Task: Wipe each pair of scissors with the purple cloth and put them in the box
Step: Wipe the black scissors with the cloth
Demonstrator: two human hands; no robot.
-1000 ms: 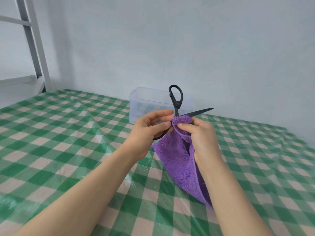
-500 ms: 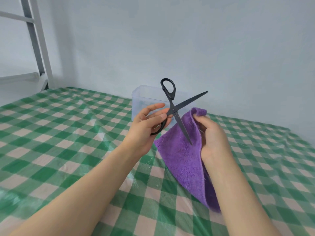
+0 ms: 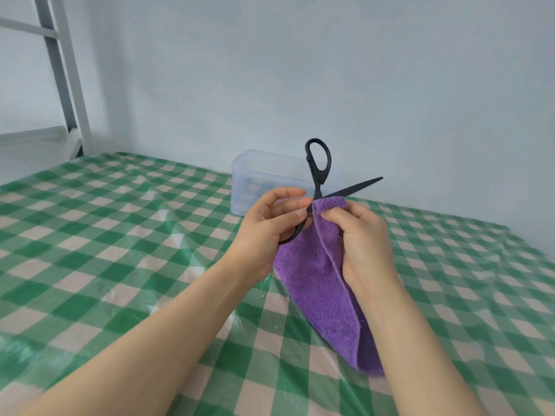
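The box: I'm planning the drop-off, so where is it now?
Head view, centre: the clear box sits on the checked tablecloth near the far wall, behind the raised scissors and left hand.

A pale blue-grey wall [image 3: 300, 70] rises behind the table [image 3: 90, 235] — green-and-cream checked cloth, glossy — with a grey metal frame [image 3: 64, 85] at the wall's left.

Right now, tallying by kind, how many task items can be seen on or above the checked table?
black scissors: 1
purple cloth: 1
clear plastic box: 1
Total: 3
What lies inside the box is too blurred to count.
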